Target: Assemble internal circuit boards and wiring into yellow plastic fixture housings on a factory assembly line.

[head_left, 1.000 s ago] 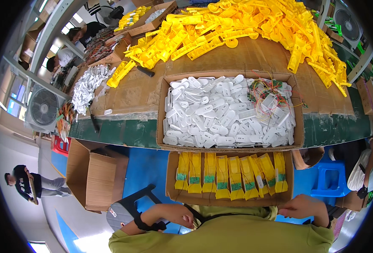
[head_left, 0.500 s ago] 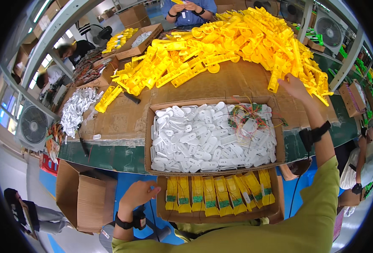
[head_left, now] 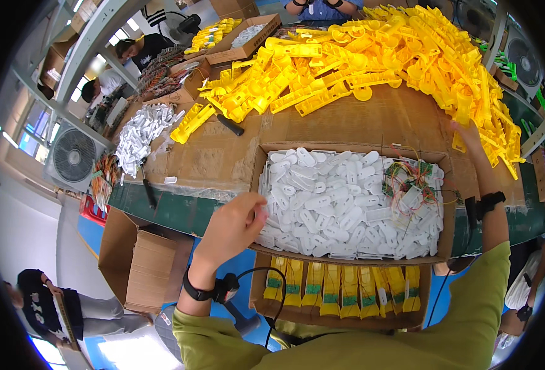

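My left hand (head_left: pixel 232 223), its fingers curled in and nothing visible in them, hangs over the left edge of a carton (head_left: pixel 354 258). White oval plastic covers (head_left: pixel 322 203) fill that carton, and a tangle of green circuit boards with thin wires (head_left: pixel 411 182) lies at its right end. Off to the right, my right hand (head_left: pixel 470 135) reaches to the near edge of a heap of yellow plastic casings (head_left: pixel 371 46). Its fingers close on one yellow casing (head_left: pixel 458 144), partly hidden by the hand.
Below the covers, a shallow carton (head_left: pixel 346 322) holds a row of yellow casings with green boards (head_left: pixel 349 290). A smaller heap of white parts (head_left: pixel 141 137) and a dark-handled tool (head_left: pixel 230 125) lie left. An open carton (head_left: pixel 152 265) stands lower left. Another person's hands (head_left: pixel 315 5) show across the table.
My left hand has risen from beside the lower carton to the covers carton's edge, its fingers curling in. My right hand stays at the yellow heap. The whole view has shifted.
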{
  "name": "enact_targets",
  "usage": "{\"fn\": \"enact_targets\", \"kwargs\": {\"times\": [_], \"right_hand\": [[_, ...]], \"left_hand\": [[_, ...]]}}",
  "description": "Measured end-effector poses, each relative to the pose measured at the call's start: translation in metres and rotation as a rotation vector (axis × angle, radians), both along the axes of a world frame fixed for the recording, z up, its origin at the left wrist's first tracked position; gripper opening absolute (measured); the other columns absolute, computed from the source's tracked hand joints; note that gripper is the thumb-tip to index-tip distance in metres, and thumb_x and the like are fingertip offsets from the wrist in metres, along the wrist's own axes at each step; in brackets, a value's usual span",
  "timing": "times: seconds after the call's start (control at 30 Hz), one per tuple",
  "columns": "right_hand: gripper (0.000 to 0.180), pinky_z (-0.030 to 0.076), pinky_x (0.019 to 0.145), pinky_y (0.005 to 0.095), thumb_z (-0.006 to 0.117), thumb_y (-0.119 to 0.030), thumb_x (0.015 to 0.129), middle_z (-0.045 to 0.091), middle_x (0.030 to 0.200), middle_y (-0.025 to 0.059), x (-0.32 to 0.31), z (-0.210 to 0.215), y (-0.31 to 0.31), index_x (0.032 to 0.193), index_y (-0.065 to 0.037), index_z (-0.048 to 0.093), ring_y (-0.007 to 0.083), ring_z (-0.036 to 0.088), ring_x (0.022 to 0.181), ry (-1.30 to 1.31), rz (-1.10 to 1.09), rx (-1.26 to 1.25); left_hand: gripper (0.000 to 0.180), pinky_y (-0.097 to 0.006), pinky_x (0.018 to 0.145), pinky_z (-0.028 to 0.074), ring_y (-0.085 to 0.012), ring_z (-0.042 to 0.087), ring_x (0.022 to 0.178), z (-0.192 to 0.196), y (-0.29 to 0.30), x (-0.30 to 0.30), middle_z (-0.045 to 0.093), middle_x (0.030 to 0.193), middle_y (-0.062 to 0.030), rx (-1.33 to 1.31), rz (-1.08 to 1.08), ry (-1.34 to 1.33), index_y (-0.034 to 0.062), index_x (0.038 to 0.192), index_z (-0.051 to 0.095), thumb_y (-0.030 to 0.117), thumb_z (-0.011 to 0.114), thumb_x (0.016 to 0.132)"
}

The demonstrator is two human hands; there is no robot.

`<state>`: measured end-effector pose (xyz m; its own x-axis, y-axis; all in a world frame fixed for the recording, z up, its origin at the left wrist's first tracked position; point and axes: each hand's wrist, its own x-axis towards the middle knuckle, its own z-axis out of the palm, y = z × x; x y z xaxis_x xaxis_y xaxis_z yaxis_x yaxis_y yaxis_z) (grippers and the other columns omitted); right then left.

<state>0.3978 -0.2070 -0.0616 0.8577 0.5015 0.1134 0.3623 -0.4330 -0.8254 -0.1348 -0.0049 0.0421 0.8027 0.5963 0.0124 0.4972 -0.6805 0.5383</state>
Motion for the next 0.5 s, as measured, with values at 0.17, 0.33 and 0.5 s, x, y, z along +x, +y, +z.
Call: {"fn": "enact_targets", "kwargs": {"times": [0.17, 0.33, 0.5], "right_hand": [[0.061, 0.043, 0.067, 0.0247, 0.066, -0.04, 0.07, 0.056, 0.094, 0.0068, -0.058, 0.039, -0.05, 0.109, 0.002, 0.047, 0.014, 0.054, 0.081, -0.064, -0.211, 0.166], [0.046, 0.042, 0.056, 0.0215, 0.05, -0.045, 0.08, 0.053, 0.071, 0.0036, -0.15, 0.086, -0.082, 0.099, -0.004, 0.049, 0.0107, 0.052, 0.061, 0.431, 0.028, 0.354], [0.044, 0.042, 0.051, 0.0222, 0.038, -0.048, 0.085, 0.052, 0.065, 0.0046, -0.214, 0.102, -0.087, 0.096, -0.006, 0.048, 0.0105, 0.051, 0.054, 0.478, 0.109, 0.404]], "left_hand": [[0.027, -0.028, 0.058, 0.043, -0.0207, 0.054, 0.064, -0.032, 0.032, 0.038, 0.056, 0.079, -0.0114, 0.105, 0.008, -0.163, -0.0005, 0.101, 0.053, 0.01, 0.058, 0.077], [0.019, -0.035, 0.062, 0.043, -0.0304, 0.054, 0.07, -0.038, 0.032, 0.056, 0.056, 0.079, -0.0145, 0.12, -0.029, -0.141, -0.0008, 0.088, 0.058, 0.012, 0.059, 0.074], [0.014, -0.036, 0.062, 0.043, -0.0303, 0.055, 0.071, -0.045, 0.035, 0.051, 0.056, 0.075, -0.0147, 0.225, -0.019, -0.183, 0.0, 0.083, 0.06, 0.012, 0.058, 0.075]]}}
